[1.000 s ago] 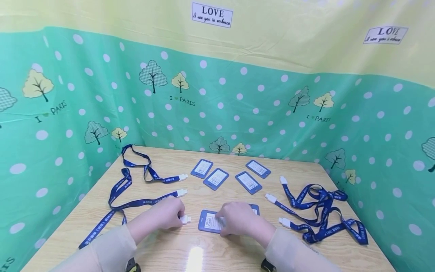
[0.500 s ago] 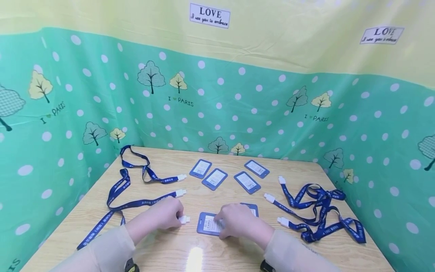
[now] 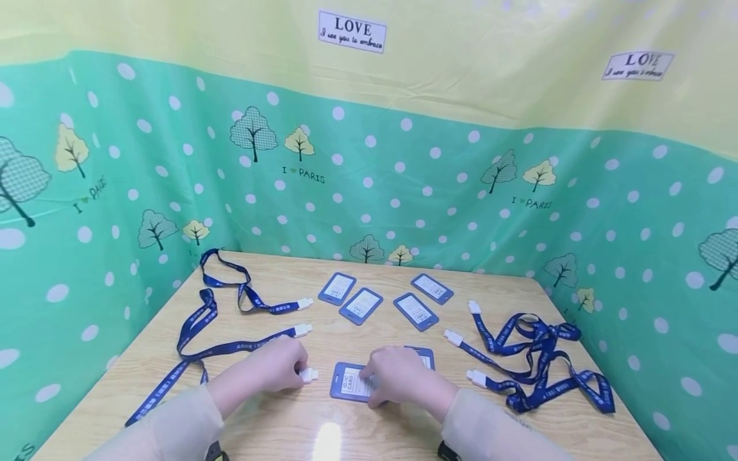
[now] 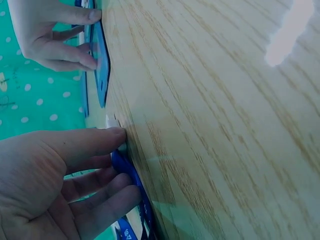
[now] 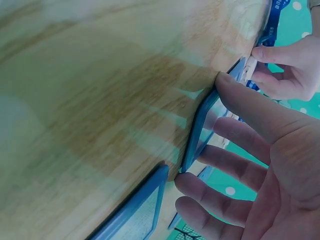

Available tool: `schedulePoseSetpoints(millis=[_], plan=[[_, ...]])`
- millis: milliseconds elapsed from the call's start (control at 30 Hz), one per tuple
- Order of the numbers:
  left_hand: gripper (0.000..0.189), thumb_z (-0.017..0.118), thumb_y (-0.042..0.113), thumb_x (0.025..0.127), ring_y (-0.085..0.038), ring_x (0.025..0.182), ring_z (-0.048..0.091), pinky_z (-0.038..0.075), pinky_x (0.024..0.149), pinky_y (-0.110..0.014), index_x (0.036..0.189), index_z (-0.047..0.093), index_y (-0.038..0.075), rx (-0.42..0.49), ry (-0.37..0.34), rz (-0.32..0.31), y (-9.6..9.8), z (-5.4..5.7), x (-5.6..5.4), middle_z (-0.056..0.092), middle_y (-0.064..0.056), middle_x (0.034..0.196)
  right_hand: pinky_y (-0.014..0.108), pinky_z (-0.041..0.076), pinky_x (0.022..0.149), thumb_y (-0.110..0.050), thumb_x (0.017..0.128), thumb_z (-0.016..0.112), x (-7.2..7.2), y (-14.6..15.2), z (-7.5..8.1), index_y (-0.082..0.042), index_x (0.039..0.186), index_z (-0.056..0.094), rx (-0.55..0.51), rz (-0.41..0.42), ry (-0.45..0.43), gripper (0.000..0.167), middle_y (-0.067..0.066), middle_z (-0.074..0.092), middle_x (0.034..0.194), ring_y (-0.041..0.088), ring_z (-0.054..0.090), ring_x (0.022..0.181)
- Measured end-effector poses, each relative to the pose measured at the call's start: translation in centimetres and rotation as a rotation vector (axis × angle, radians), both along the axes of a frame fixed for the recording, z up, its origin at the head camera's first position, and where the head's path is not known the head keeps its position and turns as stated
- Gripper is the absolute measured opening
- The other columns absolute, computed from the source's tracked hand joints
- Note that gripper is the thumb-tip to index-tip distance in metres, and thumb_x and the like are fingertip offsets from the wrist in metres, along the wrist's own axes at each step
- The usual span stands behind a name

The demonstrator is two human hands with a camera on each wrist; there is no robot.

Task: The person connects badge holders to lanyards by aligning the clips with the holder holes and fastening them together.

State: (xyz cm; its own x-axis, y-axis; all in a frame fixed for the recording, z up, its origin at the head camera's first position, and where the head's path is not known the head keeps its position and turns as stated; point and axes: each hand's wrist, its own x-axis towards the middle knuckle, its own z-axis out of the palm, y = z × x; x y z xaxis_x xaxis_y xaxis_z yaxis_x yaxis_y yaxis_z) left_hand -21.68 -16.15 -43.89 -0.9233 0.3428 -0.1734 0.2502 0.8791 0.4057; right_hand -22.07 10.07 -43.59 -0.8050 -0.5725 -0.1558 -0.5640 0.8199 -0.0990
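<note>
In the head view, my left hand (image 3: 282,365) pinches the white plastic clip (image 3: 309,374) at the end of a blue lanyard, close to the table. The left wrist view shows the thumb on that clip, with the blue strap (image 4: 125,162) running under the other fingers. My right hand (image 3: 398,374) holds a blue card holder (image 3: 348,382) by its long edges, thumb on the near edge. Its slotted end points left at the clip, a short gap apart. Part of the holder is hidden under the hand. Another card holder (image 3: 426,354) lies just behind the right hand.
Several blue card holders (image 3: 360,306) lie face up farther back on the wooden table (image 3: 277,422). At the left are two more lanyards (image 3: 230,349), clips pointing inward. A tangled heap of lanyards (image 3: 539,352) lies at the right. A patterned curtain (image 3: 369,160) encloses the table.
The held card holder's slotted end has shifted slightly toward the person. The left hand keeps its pinch on the clip almost in place. The head view has drifted a little.
</note>
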Motion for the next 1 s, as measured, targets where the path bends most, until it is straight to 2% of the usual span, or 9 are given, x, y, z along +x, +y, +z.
schedulePoseSetpoints(millis=[300,567,667,833,1000], plan=[[0.014,0.084,0.018,0.081,-0.013,0.066,0.055,0.05,0.064,-0.032,0.077,0.072,0.023,0.017,0.001,-0.007,-0.28,-0.6,-0.11,0.059,0.009,0.072,0.031,0.055,0.081,-0.044,0.066,0.093,-0.12,-0.29,0.14,-0.036,0.111,0.078,0.005,-0.018,-0.023,0.048,-0.011,0.072,0.113,0.011,0.066,0.097],[0.013,0.085,0.021,0.081,-0.011,0.066,0.054,0.05,0.065,-0.032,0.081,0.072,0.023,-0.021,0.028,-0.043,-0.23,-0.62,-0.29,0.058,0.011,0.073,0.03,0.055,0.081,-0.044,0.066,0.093,-0.13,-0.25,-0.02,-0.036,0.111,0.078,0.002,-0.014,-0.013,0.048,-0.011,0.073,0.113,0.011,0.066,0.096],[0.012,0.085,0.021,0.081,-0.01,0.067,0.054,0.05,0.066,-0.032,0.087,0.074,0.022,-0.035,0.047,-0.063,-0.16,-0.64,-0.38,0.059,0.011,0.075,0.03,0.055,0.08,-0.045,0.066,0.093,-0.13,-0.29,-0.02,-0.036,0.111,0.078,0.003,-0.011,-0.007,0.048,-0.012,0.073,0.112,0.01,0.066,0.094],[0.023,0.087,0.022,0.079,-0.008,0.074,0.057,0.054,0.073,-0.033,0.098,0.076,0.017,-0.068,0.115,-0.106,0.0,-0.58,-0.31,0.064,0.011,0.083,0.028,0.054,0.078,-0.045,0.067,0.093,-0.1,-0.27,-0.04,-0.036,0.111,0.078,0.009,-0.007,0.002,0.048,-0.012,0.073,0.111,0.008,0.064,0.09],[0.02,0.085,0.02,0.08,-0.007,0.072,0.056,0.054,0.072,-0.032,0.097,0.075,0.015,-0.051,0.126,-0.136,0.25,-0.51,-0.13,0.064,0.009,0.083,0.029,0.054,0.078,-0.045,0.067,0.093,-0.09,-0.22,-0.12,-0.037,0.111,0.078,0.015,-0.011,0.001,0.047,-0.012,0.073,0.111,0.008,0.064,0.091]])
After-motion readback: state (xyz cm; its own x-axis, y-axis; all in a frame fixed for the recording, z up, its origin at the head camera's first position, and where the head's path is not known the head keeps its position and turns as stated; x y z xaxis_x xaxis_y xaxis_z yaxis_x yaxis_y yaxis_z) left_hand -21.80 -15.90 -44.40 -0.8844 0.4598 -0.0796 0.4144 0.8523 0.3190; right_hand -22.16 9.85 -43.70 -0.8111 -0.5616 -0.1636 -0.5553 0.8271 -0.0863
